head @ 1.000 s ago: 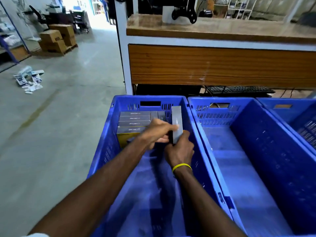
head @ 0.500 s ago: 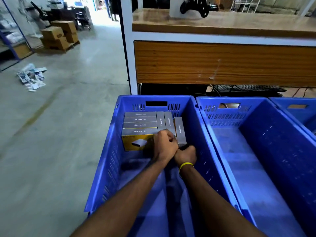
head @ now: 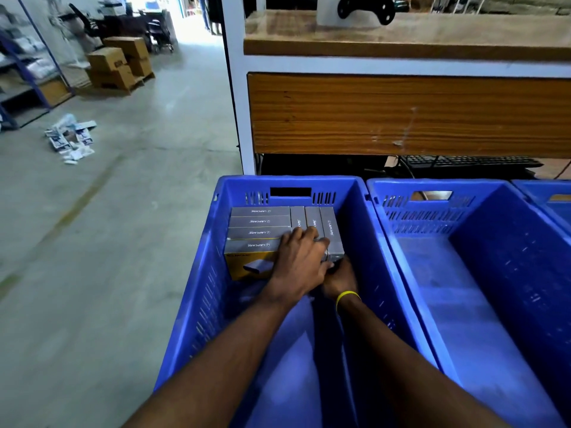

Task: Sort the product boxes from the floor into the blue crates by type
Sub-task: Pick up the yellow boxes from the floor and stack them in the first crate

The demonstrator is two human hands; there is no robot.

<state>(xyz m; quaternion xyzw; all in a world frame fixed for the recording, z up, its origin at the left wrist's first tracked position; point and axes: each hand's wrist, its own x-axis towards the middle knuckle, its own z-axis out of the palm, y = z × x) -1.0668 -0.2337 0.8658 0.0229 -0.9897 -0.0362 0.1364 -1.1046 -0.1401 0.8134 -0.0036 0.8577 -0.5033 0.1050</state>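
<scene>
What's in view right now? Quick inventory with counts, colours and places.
Product boxes: seven, grey, far end of left crate.
Crates: three, blue, side by side; middle one holds nothing visible.
Loose packages: small pile, white, floor at left.
Cardboard cartons: several, brown, far left.
Workbench: one, wood and white, behind crates.
Keyboard: one, black, under bench.
Left hand: on the boxes.
Right hand: yellow wristband, at rightmost box.

You have only one view, from your head: it looks forward and down, close over the left blue crate (head: pixel 197 304) where your hands (head: pixel 304 262) meet.
</scene>
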